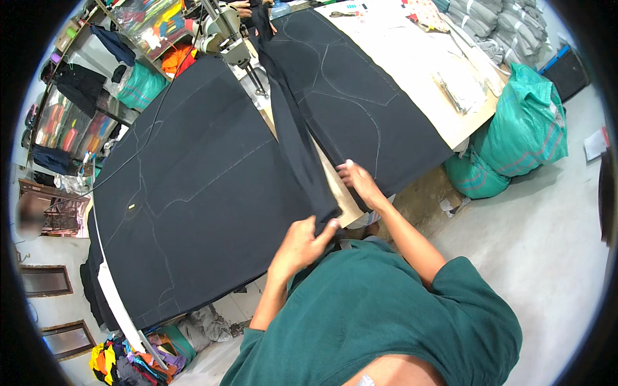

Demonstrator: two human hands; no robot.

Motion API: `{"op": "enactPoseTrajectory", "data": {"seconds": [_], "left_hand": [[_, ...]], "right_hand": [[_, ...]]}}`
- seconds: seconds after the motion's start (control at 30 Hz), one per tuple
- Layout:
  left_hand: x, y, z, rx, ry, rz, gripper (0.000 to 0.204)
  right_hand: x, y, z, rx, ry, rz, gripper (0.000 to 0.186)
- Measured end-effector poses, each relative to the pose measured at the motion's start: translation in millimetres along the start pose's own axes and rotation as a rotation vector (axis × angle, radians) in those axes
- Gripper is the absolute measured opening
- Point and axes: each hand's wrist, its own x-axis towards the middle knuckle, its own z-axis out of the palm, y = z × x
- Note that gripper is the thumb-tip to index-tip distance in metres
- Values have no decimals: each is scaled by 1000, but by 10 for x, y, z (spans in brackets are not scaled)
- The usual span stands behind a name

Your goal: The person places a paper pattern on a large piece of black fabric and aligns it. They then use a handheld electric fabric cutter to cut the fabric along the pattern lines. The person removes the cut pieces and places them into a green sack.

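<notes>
My left hand grips the lower end of a loose black fabric strip at the table's near edge. My right hand has its fingers apart at the inner edge of the right black fabric panel. A wide left black panel lies beside the strip; both panels carry pale drawn outlines. Between them shows a pale strip of tabletop. At the far end of the gap stands a cutting machine, partly out of view, with another person's hand behind it.
A cream sheet with tools covers the table's right part. Green sacks and bundled grey fabric are at right. Shelves line the left, a hanging cord crosses there, and colourful cloth lies piled at lower left.
</notes>
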Motion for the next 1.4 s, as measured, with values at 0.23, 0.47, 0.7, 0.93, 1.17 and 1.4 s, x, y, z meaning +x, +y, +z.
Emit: {"op": "enactPoseTrajectory", "data": {"seconds": [0.23,0.47,0.7,0.93,1.17,1.4], "left_hand": [[46,183,285,-12,-288,143,47],[35,44,109,-194,-260,163,78],[258,137,231,-365,227,511,75],[603,475,778,-462,-63,618,78],[570,955,2089,-511,-721,627,96],[567,2089,3600,-520,-994,951,149]], "right_hand": [[-152,-1210,615,486,-333,59,57],[-687,-2416,155,419,-150,-320,23],[-2509,-3228,-675,-78,213,-1034,36],[-4041,-2817,-1336,-231,856,-1486,42],[-4436,-2030,-1333,-170,1468,-1092,41],[-4952,-986,-2120,-152,1109,-955,62]]}}
